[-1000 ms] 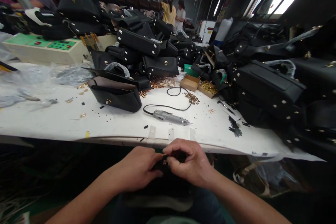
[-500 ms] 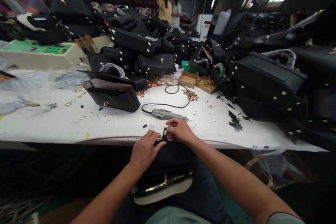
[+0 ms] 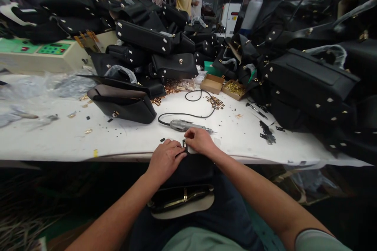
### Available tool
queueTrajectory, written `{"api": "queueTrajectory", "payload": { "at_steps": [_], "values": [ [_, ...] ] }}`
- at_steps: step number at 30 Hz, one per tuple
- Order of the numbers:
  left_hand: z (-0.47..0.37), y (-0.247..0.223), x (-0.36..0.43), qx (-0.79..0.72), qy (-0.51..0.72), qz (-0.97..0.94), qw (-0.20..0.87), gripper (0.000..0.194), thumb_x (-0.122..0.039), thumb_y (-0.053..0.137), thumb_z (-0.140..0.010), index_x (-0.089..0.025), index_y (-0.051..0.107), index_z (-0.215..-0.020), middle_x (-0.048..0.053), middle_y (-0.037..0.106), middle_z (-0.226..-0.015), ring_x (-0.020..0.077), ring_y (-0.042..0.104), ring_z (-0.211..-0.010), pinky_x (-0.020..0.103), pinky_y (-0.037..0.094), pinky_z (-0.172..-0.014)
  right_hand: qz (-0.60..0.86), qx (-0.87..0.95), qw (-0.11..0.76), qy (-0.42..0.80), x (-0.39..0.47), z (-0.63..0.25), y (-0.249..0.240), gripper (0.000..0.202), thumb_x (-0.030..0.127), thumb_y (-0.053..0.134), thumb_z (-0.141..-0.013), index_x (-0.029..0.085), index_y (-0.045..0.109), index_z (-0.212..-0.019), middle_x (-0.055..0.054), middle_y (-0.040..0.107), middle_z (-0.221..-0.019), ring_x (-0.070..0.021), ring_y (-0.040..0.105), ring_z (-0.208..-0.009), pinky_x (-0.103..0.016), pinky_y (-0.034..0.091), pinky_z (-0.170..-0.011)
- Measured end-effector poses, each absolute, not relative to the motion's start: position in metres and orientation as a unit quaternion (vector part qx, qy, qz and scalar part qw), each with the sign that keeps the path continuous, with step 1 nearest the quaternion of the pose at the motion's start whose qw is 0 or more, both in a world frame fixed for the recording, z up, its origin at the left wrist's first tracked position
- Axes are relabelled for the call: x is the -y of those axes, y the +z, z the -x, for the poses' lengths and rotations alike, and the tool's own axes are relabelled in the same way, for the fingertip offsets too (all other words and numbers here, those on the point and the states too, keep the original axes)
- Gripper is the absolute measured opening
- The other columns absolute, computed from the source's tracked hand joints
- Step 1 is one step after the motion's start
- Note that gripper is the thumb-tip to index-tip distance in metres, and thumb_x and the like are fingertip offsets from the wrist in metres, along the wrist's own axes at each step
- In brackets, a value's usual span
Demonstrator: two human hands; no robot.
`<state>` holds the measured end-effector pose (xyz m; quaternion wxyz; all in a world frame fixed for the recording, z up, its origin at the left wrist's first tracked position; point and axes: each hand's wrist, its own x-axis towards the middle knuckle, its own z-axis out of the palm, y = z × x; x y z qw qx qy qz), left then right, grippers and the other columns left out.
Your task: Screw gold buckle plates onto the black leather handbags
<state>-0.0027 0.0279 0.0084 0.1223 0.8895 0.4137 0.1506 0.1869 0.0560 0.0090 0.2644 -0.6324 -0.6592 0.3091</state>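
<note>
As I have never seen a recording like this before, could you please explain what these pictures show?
There is no machine arm here: you see a person's own bare hands. One camera, worn on the head, looks forward and down.

The left hand and right hand meet at a small dark frame; their exact grip is partly hidden. A black bag is on the lap.

On the white table lie a grey tool with a cord, an open bag and many other bags.
</note>
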Motion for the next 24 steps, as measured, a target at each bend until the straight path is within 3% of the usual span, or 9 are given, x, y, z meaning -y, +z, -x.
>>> {"api": "queueTrajectory", "payload": {
  "at_steps": [3,9,15,24],
  "values": [
    [0.000,0.012,-0.027,-0.423,0.139,-0.887,0.117,0.019,-0.033,0.060,-0.097,-0.024,0.075,-0.104,0.005,0.070,-0.104,0.0239,0.056,-0.097,0.037,0.045,-0.080,0.613,0.688,0.288,0.263,-0.053,-0.189,0.004,0.021,0.009,0.063,-0.074,0.020,0.073,-0.090,-0.004,0.072,-0.092,-0.0187,0.064,-0.083,-0.031,0.047,-0.078],
    [-0.003,0.012,-0.022,-0.452,0.133,-0.875,0.110,0.018,-0.034,0.059,-0.097,-0.028,0.074,-0.104,0.003,0.070,-0.108,0.0256,0.055,-0.101,0.039,0.042,-0.077,0.544,0.726,0.309,0.286,-0.052,-0.196,-0.001,0.017,0.010,0.061,-0.083,0.018,0.076,-0.087,-0.006,0.071,-0.091,-0.0197,0.065,-0.090,-0.032,0.048,-0.086],
    [-0.003,0.010,-0.020,-0.467,0.146,-0.865,0.114,0.018,-0.035,0.060,-0.096,-0.027,0.075,-0.101,0.003,0.071,-0.109,0.0260,0.054,-0.101,0.040,0.041,-0.077,0.527,0.720,0.304,0.333,-0.044,-0.199,0.003,0.018,0.011,0.066,-0.078,0.018,0.076,-0.091,-0.003,0.066,-0.088,-0.0151,0.061,-0.077,-0.028,0.048,-0.074],
    [-0.001,0.003,-0.024,-0.462,0.176,-0.860,0.128,0.016,-0.036,0.065,-0.093,-0.026,0.076,-0.099,0.003,0.072,-0.105,0.0254,0.055,-0.099,0.040,0.043,-0.081,0.560,0.694,0.292,0.346,-0.040,-0.194,-0.003,0.030,0.012,0.066,-0.073,0.020,0.071,-0.101,-0.004,0.063,-0.093,-0.0160,0.058,-0.076,-0.030,0.048,-0.069]
  ]
}}
